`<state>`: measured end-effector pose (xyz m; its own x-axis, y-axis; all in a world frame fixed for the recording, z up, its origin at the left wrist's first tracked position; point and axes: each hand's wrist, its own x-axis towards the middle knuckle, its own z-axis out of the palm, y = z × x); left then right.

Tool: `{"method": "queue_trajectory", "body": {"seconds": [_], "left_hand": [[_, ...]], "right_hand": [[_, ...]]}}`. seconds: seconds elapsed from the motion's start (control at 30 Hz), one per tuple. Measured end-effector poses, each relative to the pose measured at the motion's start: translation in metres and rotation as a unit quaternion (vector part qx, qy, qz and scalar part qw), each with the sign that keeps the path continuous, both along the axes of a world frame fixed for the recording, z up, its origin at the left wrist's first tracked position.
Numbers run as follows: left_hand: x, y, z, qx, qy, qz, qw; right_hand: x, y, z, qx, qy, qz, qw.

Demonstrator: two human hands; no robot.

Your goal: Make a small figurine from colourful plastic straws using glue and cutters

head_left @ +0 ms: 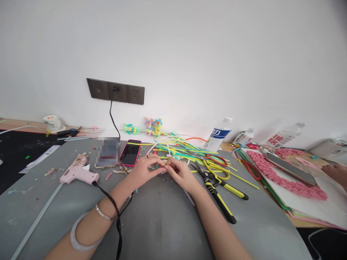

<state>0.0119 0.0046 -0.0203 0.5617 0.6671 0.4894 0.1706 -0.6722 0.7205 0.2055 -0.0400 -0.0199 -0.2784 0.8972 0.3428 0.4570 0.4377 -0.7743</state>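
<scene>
My left hand (145,169) and my right hand (180,172) meet fingertip to fingertip over the grey table (162,224), both pinched on a small craft piece (162,167) made of coloured fuzzy stems; its shape is too small to make out. A pile of yellow, green and blue stems (179,150) lies just beyond my fingers. My left wrist wears two bangles, and a black cord crosses it.
A pink glue gun (80,174) lies at the left, a pink-cased phone (130,152) behind my left hand. Yellow-handled pliers (219,196) and scissors (217,169) lie to the right. Bottles (218,134), a pink braided piece (287,180) and another person's hand (336,173) are farther right.
</scene>
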Motion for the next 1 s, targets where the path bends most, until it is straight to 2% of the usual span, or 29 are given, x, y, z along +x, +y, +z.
{"method": "queue_trajectory", "body": {"seconds": [0.4,0.5,0.6,0.73,0.87,1.0], "left_hand": [[-0.001,0.002,0.004,0.019,-0.005,-0.012,1.000],[-0.005,0.005,0.005,0.004,-0.043,0.066,0.997],[-0.009,0.010,0.005,-0.033,-0.129,0.172,0.976],[-0.013,0.014,0.006,-0.067,-0.202,0.211,0.954],[-0.013,0.014,0.004,-0.061,-0.134,0.227,0.963],[-0.013,0.017,-0.003,-0.007,-0.016,0.280,0.960]], "right_hand": [[0.002,0.002,0.001,0.004,-0.004,-0.023,1.000],[0.004,0.002,0.002,0.016,0.045,-0.063,0.997],[0.008,0.003,0.004,0.047,0.112,-0.117,0.986],[0.013,0.005,0.005,0.086,0.174,-0.175,0.965],[0.014,0.006,0.005,0.092,0.197,-0.187,0.958],[0.012,0.005,0.006,0.080,0.197,-0.182,0.960]]}}
